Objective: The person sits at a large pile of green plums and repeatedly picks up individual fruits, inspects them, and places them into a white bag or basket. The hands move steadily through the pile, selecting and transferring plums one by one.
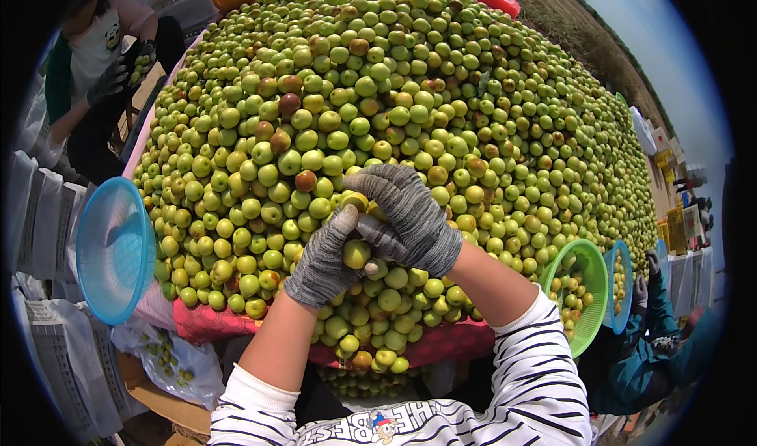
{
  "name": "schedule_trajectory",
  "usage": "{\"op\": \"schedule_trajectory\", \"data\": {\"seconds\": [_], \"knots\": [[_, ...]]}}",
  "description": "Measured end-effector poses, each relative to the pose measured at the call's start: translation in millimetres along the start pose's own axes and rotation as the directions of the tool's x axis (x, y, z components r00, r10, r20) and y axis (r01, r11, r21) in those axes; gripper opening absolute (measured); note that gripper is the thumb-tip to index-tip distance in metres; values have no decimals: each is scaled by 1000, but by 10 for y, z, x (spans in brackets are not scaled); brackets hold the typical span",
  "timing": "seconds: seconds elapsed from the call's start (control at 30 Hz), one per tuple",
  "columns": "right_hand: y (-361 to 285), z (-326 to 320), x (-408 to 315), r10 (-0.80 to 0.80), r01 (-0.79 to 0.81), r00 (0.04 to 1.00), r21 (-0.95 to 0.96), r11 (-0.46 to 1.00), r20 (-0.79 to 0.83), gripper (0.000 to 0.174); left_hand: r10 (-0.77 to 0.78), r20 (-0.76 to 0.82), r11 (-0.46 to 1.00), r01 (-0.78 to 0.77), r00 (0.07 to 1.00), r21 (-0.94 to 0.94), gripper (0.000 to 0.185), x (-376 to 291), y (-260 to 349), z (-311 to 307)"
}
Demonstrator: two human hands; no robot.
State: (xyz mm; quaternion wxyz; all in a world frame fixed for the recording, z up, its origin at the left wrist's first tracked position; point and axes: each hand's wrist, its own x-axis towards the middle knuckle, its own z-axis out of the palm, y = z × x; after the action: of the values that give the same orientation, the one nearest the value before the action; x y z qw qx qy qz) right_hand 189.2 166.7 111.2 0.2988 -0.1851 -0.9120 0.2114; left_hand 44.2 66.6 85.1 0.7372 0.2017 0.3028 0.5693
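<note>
Both hands wear grey knitted gloves and meet over the near part of a wide heap of green jujubes point(414, 115), some blushed red-brown. My left hand point(322, 265) curls around a yellow-green jujube point(356, 254), its thumb pointing up. Close above, my right hand point(408, 218) bends its fingers over another jujube point(355, 201), which touches the left thumb tip. Part of a further fruit shows between the right fingers; the palms are hidden. A red cloth point(437, 346) edges the heap in front of me.
A blue plastic basket point(112, 251) stands at left, a green basket point(576, 298) with jujubes at right. Beyond it are another blue basket point(618, 286) and a co-worker's gloved hands point(640, 292). Another gloved person point(100, 61) sits far left. White crates point(65, 351) and a plastic bag point(171, 366) lie lower left.
</note>
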Motion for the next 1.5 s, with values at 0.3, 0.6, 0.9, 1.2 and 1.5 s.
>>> {"op": "schedule_trajectory", "data": {"seconds": [0.3,0.6,0.9,1.2,1.5], "knots": [[1581,-560,977,433,-535,841,-377,756,-325,35,34,99,885,16,994,-465,54,32,20,-236],[2167,-673,1503,743,-551,660,-742,381,-109,60,165,96,958,-136,982,-253,44,13,-9,-333],[1147,-466,975,367,-364,930,-176,915,-18,39,54,77,955,-29,996,-296,58,0,83,-252],[890,-102,1741,226,-216,974,-243,946,14,33,122,15,932,-110,992,-344,51,-16,167,-213],[1101,284,2486,426,-243,875,-550,799,231,47,155,128,964,-122,980,-235,56,-136,348,-231]]}}
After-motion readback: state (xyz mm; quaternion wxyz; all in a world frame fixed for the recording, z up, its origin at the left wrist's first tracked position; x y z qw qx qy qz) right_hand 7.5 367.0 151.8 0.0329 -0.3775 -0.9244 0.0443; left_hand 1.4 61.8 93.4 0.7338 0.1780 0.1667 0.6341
